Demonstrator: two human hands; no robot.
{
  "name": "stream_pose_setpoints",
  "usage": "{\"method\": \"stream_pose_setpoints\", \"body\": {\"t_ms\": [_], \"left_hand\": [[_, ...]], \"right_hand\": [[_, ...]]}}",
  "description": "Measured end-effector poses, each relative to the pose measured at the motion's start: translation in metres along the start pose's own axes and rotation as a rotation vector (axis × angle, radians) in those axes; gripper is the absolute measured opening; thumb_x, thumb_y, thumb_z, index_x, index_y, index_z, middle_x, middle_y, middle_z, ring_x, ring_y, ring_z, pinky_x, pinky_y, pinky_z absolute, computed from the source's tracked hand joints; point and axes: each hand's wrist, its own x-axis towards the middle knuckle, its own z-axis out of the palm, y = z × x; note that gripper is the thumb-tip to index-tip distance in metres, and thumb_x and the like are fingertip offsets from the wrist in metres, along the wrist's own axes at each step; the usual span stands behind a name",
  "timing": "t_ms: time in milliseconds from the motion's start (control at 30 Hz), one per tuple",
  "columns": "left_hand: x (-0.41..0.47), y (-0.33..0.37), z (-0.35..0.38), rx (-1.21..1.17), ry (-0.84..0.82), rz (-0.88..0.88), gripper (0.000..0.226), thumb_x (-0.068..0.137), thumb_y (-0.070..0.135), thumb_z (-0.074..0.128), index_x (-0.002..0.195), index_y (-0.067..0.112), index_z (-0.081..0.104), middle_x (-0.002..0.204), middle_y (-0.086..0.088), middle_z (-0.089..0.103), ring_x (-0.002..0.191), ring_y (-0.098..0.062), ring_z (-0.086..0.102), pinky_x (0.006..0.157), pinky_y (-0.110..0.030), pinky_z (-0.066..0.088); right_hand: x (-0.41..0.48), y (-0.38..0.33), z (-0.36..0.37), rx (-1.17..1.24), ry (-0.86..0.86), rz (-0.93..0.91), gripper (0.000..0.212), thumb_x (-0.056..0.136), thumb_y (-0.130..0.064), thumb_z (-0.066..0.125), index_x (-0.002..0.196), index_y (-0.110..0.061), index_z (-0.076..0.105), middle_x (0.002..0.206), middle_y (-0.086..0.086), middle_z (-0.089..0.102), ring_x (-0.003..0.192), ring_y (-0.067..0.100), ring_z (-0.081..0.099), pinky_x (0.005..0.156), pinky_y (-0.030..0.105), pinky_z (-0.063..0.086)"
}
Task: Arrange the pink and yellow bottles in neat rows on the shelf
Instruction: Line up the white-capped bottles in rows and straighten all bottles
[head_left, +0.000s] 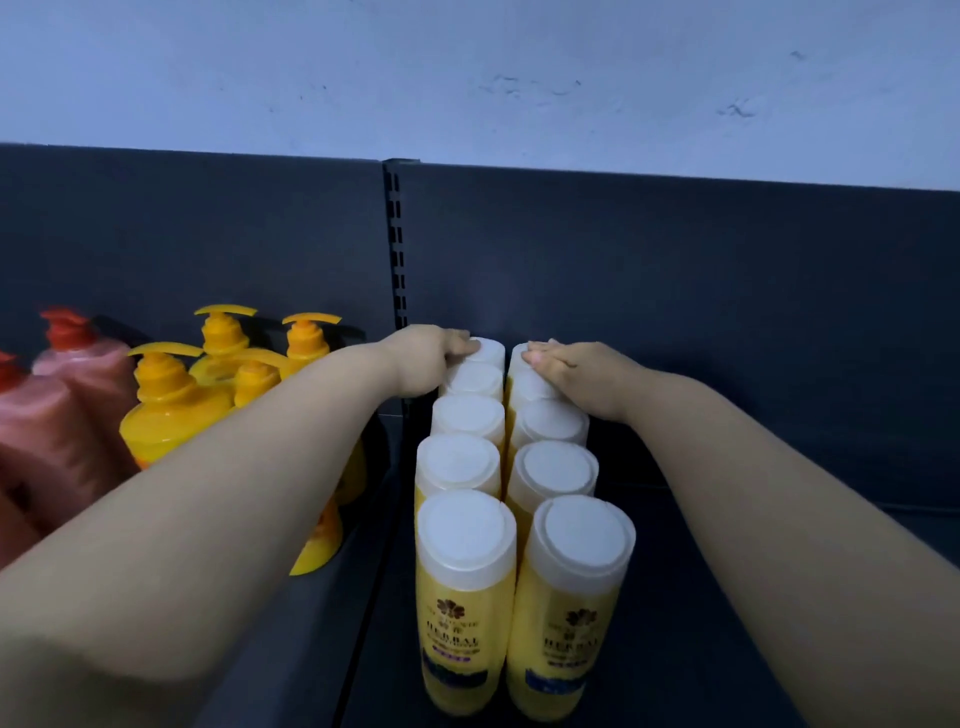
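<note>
Left hand (423, 358) and right hand (569, 371), fingers seemingly grasping rearmost yellow bottles' (466, 597) caps

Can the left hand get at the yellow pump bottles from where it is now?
Probably yes. The left hand rests on the rear white caps, and the yellow pump bottles stand just beside its forearm with nothing between them.
</note>
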Motion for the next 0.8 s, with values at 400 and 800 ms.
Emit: {"method": "stream_pose_setpoints", "body": {"t_ms": [400, 800], "left_hand": [[0.003, -0.010, 0.003, -0.260, 0.104, 0.018, 0.037, 0.094, -0.006, 0.040, 0.125, 0.004, 0.058, 0.134, -0.007, 0.049, 0.125, -0.016, 0.042, 0.094, -0.008, 0.023], [0.016, 0.004, 0.010, -0.461, 0.132, -0.072, 0.017, 0.091, 0.014, 0.060, 0.095, -0.002, 0.065, 0.091, -0.004, 0.052, 0.085, -0.015, 0.050, 0.067, -0.023, 0.039]], "right_hand": [[-0.001, -0.014, 0.008, -0.125, 0.050, -0.001, 0.047, 0.104, -0.030, 0.017, 0.140, -0.008, 0.038, 0.149, 0.007, 0.035, 0.138, 0.022, 0.026, 0.109, 0.033, 0.020], [-0.005, -0.001, 0.008, 0.150, 0.081, 0.035, 0.058, 0.099, -0.051, 0.019, 0.142, -0.019, 0.039, 0.151, -0.002, 0.034, 0.139, 0.014, 0.028, 0.113, 0.031, 0.019]]}}
